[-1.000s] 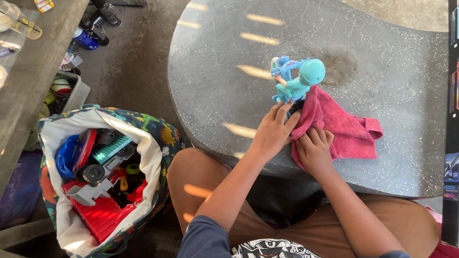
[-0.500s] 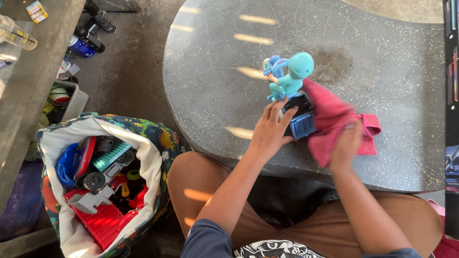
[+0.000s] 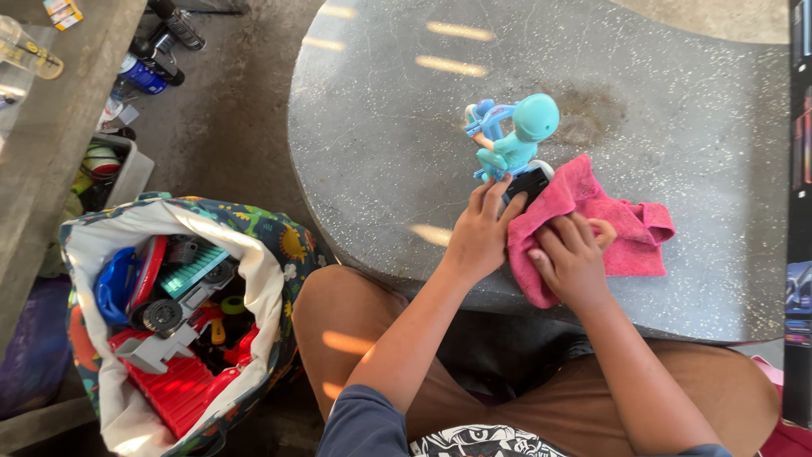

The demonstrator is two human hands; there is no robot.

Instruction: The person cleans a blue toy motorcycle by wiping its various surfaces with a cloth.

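Table (image 3: 677,101): grey stone top, your work sits near its front edge.
Cloth (image 3: 622,224): pink; back down over the toy's rear, which showed bare half a second ago.
Toy (image 3: 516,135): blue rider figure, upright.
Left hand (image 3: 480,230): fingers steady the toy.
Right hand (image 3: 575,262): curled, pressing the cloth.

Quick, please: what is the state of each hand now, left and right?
Left hand: closed on the blue toy rider, steadying it.
Right hand: pressing the pink cloth against the toy's rear.

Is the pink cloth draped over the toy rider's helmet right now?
No, the pink cloth lies over the rear of the blue toy under the right hand, leaving the helmet bare.
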